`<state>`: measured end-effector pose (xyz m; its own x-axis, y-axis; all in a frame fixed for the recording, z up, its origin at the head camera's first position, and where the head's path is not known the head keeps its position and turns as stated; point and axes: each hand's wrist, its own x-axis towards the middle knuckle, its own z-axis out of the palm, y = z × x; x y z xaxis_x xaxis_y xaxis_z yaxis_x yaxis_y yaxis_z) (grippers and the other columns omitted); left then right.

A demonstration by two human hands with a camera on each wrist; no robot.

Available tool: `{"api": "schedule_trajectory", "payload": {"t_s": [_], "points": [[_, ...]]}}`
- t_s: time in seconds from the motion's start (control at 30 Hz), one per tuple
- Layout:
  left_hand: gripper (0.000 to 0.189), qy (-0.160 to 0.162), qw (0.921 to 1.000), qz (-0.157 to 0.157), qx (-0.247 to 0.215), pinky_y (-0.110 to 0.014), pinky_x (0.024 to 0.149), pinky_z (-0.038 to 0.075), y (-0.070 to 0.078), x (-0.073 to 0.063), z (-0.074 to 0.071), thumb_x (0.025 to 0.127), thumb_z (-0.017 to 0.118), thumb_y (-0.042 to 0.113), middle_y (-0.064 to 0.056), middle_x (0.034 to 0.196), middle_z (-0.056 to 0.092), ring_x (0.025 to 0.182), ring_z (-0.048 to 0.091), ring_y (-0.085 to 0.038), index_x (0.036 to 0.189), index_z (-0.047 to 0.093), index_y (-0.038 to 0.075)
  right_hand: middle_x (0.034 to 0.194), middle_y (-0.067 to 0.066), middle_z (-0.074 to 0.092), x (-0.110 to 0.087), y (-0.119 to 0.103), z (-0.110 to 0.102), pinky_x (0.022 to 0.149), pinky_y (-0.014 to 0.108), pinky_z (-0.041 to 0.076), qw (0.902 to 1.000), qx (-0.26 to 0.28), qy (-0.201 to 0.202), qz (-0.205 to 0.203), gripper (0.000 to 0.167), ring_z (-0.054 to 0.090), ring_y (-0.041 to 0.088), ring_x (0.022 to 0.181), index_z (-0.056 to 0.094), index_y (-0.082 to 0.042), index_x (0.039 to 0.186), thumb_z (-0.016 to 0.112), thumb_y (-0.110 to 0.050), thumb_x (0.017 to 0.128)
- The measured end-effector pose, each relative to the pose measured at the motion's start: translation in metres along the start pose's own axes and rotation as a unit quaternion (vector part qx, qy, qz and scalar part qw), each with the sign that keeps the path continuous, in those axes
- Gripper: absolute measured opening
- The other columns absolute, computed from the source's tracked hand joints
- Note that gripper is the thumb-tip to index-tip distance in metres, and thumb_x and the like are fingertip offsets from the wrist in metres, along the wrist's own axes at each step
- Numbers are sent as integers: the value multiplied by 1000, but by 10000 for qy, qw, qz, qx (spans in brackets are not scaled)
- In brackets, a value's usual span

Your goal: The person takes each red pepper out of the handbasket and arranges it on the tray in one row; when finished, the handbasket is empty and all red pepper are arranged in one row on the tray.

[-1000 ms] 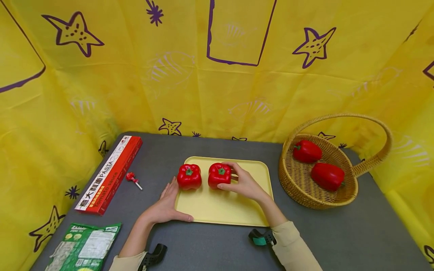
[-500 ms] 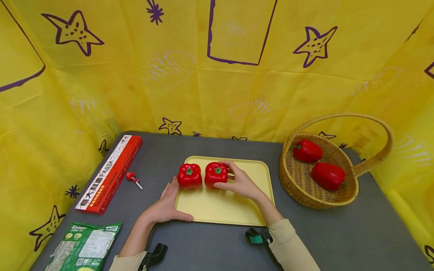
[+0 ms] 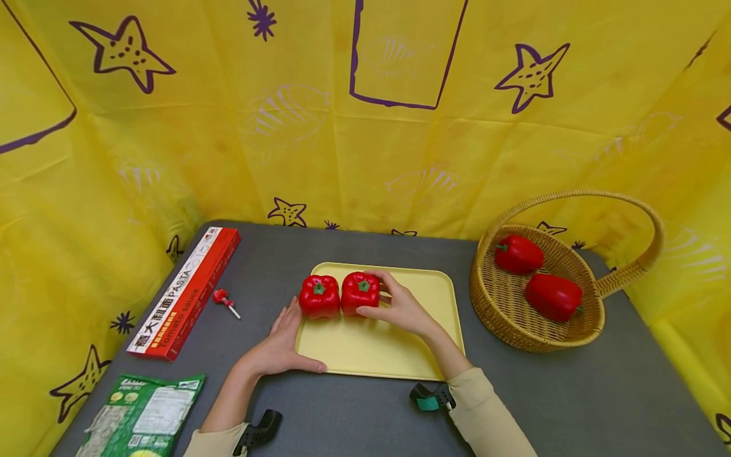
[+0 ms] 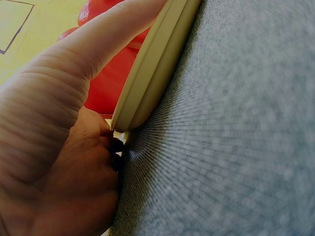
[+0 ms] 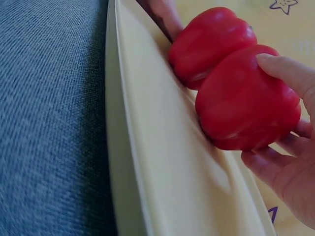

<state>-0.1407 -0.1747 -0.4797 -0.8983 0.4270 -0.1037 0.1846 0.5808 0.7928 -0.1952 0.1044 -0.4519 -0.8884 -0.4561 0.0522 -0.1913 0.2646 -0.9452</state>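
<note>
Two red bell peppers stand side by side with green stems up on a pale yellow tray (image 3: 377, 352). My right hand (image 3: 404, 310) holds the right-hand bell pepper (image 3: 358, 293) between thumb and fingers. In the right wrist view this held pepper (image 5: 241, 105) overlaps the other one, apparently touching it. The left-hand bell pepper (image 3: 318, 297) sits near the tray's left edge. There my left hand (image 3: 280, 348) rests spread around the tray corner, fingers along the left side and thumb at the front edge. The left wrist view shows that thumb (image 4: 93, 44) against the tray rim (image 4: 152, 64).
A wicker basket (image 3: 485, 324) with a tall handle stands to the right, with two red bell peppers inside. On the left lie a red-and-white pasta box (image 3: 185, 295), a red lollipop (image 3: 223, 298) and a green packet (image 3: 145, 412). A yellow cloth (image 3: 320, 146) hangs behind the grey table.
My right hand has moved left across the tray with its bell pepper, bringing it up against the other pepper. The left hand has stayed in place.
</note>
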Motion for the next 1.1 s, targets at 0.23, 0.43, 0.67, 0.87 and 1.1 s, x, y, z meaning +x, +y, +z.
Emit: {"api": "schedule_trajectory", "payload": {"t_s": [0.23,0.43,0.67,0.87,1.1], "points": [[129,-1,10000,-27,-37,-58,113,-5,0,0,0,64,86,46,-20,160,5,146,-8,-39,156,7,4,139,1,49,0,0,0,101,38,45,9999,-33,-112,-56,75,52,22,123,41,-12,143,82,-19,80],[128,38,10000,2,-18,-58,113,-5,0,0,1,64,87,46,-21,160,6,146,-7,-39,155,8,3,142,3,47,-2,-3,-1,100,38,46,9998,-98,-184,-74,78,50,24,126,39,-12,145,82,-17,80],[128,-23,10000,-83,5,-59,113,-5,1,0,0,64,86,47,-21,160,5,146,-7,-39,155,7,3,146,6,43,-6,1,-5,99,44,46,9997,-122,-189,-4,81,47,29,129,36,-12,148,81,-17,81],[128,-17,10000,-38,15,-59,113,-5,1,0,1,64,86,47,-21,160,6,146,-7,-39,155,7,4,145,4,44,-11,2,-14,101,45,44,9996,-268,-109,-76,78,46,26,130,37,-15,147,80,-21,82],[129,47,10000,56,49,-59,113,-5,0,-1,1,64,86,47,-21,160,7,145,-7,-40,156,7,4,143,10,46,-17,-2,-24,101,47,44,9988,-462,-6,-131,76,46,26,130,39,-11,146,80,-24,82]]}}
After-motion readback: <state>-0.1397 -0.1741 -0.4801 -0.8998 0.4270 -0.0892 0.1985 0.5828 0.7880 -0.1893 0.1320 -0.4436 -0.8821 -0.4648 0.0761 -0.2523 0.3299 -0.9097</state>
